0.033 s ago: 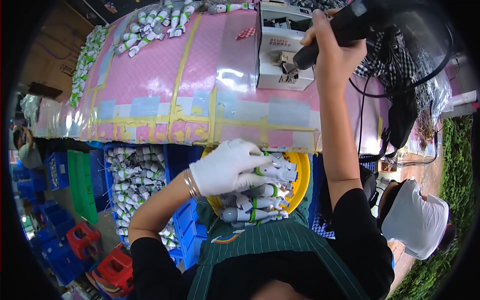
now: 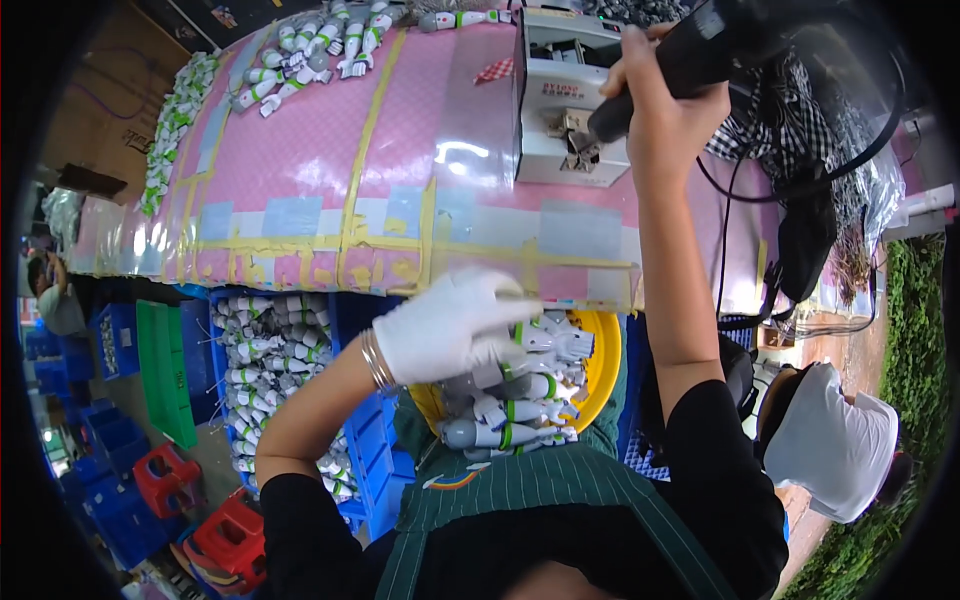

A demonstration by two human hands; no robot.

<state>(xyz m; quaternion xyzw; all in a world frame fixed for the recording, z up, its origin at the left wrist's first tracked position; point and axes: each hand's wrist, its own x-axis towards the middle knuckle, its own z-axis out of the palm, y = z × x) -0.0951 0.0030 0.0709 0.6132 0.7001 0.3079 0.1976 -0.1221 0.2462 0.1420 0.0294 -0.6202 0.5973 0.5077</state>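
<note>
My right hand (image 2: 668, 112) is wrapped round a black powered screwdriver (image 2: 690, 55). Its tip points down at the metal outlet on the front of a light grey box-shaped machine (image 2: 550, 95), apparently a screw feeder. My left hand (image 2: 455, 325), in a white glove, hovers over a yellow basin (image 2: 604, 365) on my lap. Its fingers are stretched and partly smeared, and no part shows gripped in them. Below and beside them, several white-and-grey toy limbs (image 2: 510, 435) with green bands lie heaped in the basin, partly hidden by the glove.
More toy limbs (image 2: 330, 40) lie at the back of the pink, taped table (image 2: 290, 150). A blue crate (image 2: 375, 450) full of parts stands at my left, near red stools (image 2: 225, 540). The screwdriver's black cable (image 2: 800, 185) loops at the right. Another person (image 2: 835, 440) is farther right.
My left hand has shifted slightly left and its fingers have lifted off the upper toy limb. My right hand and the screwdriver have stayed nearly in place.
</note>
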